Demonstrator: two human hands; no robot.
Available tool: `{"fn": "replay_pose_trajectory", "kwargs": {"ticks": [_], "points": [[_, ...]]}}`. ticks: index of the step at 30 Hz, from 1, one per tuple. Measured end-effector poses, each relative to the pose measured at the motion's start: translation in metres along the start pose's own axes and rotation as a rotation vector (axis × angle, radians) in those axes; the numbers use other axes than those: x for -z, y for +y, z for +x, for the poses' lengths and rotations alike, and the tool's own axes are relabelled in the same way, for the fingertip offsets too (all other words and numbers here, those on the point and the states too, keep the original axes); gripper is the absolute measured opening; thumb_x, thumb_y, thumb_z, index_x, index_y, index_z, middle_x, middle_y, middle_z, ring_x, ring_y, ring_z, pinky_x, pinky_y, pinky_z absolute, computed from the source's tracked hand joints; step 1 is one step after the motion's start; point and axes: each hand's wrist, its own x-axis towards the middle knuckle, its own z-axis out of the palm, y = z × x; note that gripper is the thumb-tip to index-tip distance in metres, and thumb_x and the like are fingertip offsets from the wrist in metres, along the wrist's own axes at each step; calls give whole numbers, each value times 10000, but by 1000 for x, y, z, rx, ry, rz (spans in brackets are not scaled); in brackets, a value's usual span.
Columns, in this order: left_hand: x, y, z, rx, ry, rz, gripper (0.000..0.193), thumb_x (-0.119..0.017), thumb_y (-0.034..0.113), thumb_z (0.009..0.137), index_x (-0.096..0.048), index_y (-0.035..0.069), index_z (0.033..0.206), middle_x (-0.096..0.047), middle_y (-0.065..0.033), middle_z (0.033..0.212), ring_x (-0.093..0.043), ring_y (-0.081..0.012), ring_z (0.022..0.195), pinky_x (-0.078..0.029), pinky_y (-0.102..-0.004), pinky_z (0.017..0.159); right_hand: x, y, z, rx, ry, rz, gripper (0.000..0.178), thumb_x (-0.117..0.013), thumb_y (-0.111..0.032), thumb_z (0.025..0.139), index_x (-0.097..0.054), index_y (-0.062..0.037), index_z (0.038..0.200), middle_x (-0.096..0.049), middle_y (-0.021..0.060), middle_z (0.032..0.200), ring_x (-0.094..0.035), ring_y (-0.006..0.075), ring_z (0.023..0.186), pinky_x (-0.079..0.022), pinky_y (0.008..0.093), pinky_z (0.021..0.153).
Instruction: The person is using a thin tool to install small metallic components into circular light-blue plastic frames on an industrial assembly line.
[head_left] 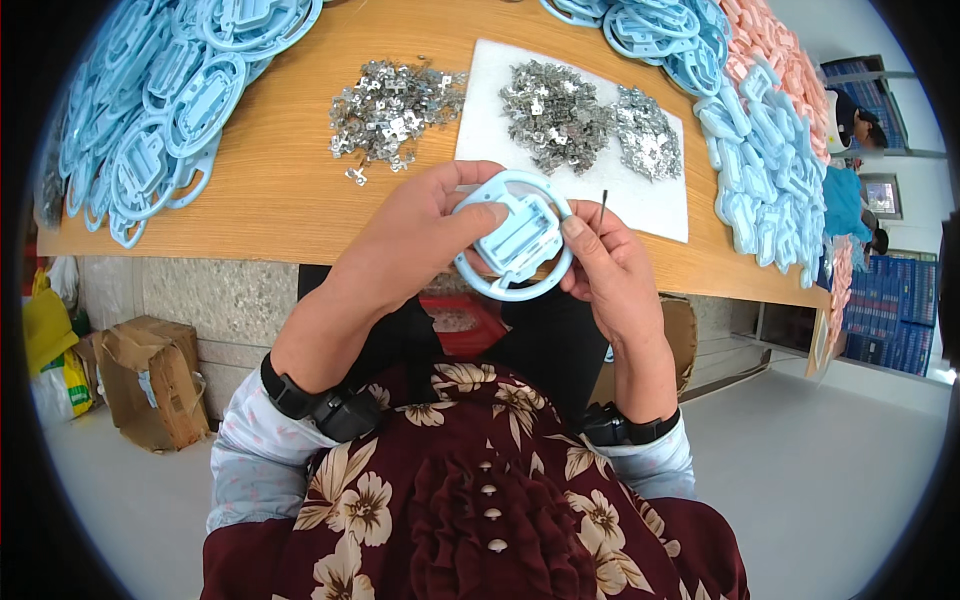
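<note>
Left hand (415,220) and right hand (620,268) grip a pale-blue ring-shaped housing (518,238).
Left thumb on its face, right fingers pinching the rim (a thin dark rod (604,202), perhaps a tool, juts up there); its recess lies crosswise between them, small metal clips (556,116) beyond.

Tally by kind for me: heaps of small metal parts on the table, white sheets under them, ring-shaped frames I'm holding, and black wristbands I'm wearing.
Small metal part heaps: 3
White sheet: 1
Held light-blue ring-shaped frame: 1
Black wristbands: 2
Total: 7
</note>
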Motion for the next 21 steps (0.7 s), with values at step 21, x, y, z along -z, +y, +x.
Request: {"fn": "replay_pose_trajectory", "kwargs": {"ticks": [21], "points": [[-15,-2,-14,185,-179,-273,389,-462,325,1052,-577,28,1275,-588,-46,883,-569,-127,667,-467,-249,539,-31,-6,-14,264,28,117,219,-663,-128,978,-647,18,1141,-607,-22,781,-494,20,658,-444,211,585]]}}
